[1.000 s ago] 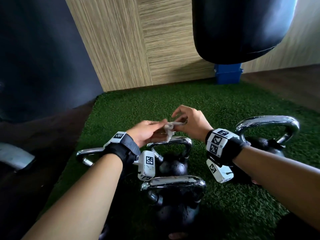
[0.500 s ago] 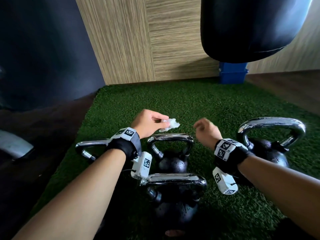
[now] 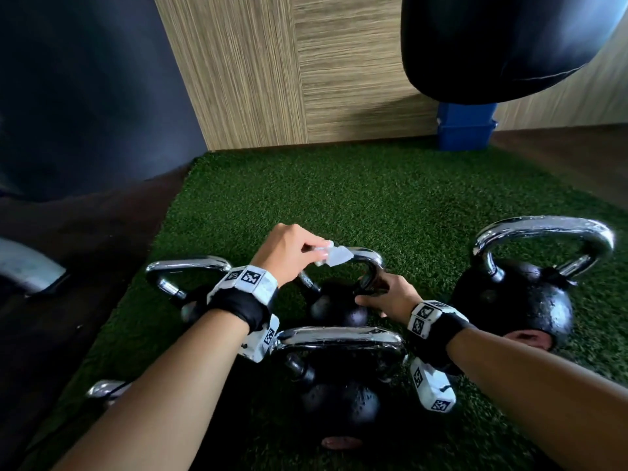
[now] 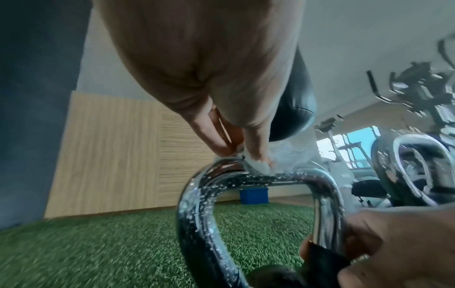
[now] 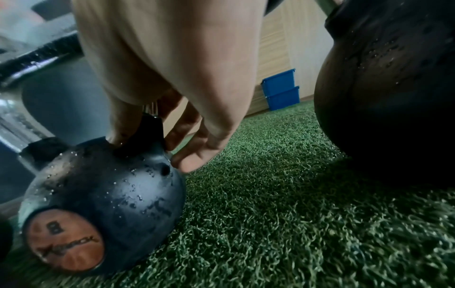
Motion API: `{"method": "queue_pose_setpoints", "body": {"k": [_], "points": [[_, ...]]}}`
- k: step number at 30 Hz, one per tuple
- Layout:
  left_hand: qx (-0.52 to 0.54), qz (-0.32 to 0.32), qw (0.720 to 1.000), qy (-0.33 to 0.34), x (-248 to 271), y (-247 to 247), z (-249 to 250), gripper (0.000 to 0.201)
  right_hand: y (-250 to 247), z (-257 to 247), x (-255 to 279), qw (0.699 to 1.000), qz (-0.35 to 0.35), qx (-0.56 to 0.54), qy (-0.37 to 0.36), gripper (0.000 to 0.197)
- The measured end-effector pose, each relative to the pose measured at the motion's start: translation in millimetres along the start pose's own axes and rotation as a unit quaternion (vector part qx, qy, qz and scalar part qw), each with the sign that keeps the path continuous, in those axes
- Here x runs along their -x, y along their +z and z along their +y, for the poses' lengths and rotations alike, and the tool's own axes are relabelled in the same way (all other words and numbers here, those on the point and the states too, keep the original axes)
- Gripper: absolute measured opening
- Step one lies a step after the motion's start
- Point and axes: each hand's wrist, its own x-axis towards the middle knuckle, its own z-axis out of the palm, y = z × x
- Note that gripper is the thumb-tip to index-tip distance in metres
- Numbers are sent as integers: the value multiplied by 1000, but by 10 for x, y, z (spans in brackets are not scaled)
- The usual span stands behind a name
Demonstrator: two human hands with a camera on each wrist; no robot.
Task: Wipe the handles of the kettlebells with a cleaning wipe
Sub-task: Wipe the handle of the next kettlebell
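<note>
The left hand (image 3: 287, 253) pinched the crumpled cleaning wipe (image 3: 334, 255) between its fingers (image 4: 256, 154) and pressed it on the top bar of the handle (image 4: 270, 175) of the small kettlebell (image 3: 339, 309), which stood on the green turf (image 3: 339, 198) at the middle of the group. The right hand (image 3: 390, 297) steadied the same kettlebell at the handle's 3 o'clock root, thumb and fingers (image 5: 189, 152) curled about the post and touching the black body. Droplets covered the chrome.

Likely faults, as judged: the wipe was a small wad held only at the fingertips, so a stroke along the wet bar could pull it free or leave the underside untouched. The right hand lay in the path of a stroke down the 3 o'clock post. The near kettlebell (image 3: 339, 396) at 6 o'clock and the large kettlebell (image 3: 516, 300) at 3 o'clock crowded both wrists, inviting a knock.
</note>
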Motion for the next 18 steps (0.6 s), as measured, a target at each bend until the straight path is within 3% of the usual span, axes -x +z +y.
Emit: {"method": "queue_pose_setpoints", "body": {"k": [6,11,16,18], "points": [[27,6,999,36,90,36,-177,26,-21,0,27,1000,-1,-3,4,42],[122,91,985,-83,240,124,-494,20,-10,-14,46,1000,1,-1,14,55],[168,93,978,-81,304,193,-575,20,-22,-10,70,1000,-6,-6,12,59],[221,93,964,-112,336,241,-656,24,-26,-26,79,1000,-8,-11,14,55]]}}
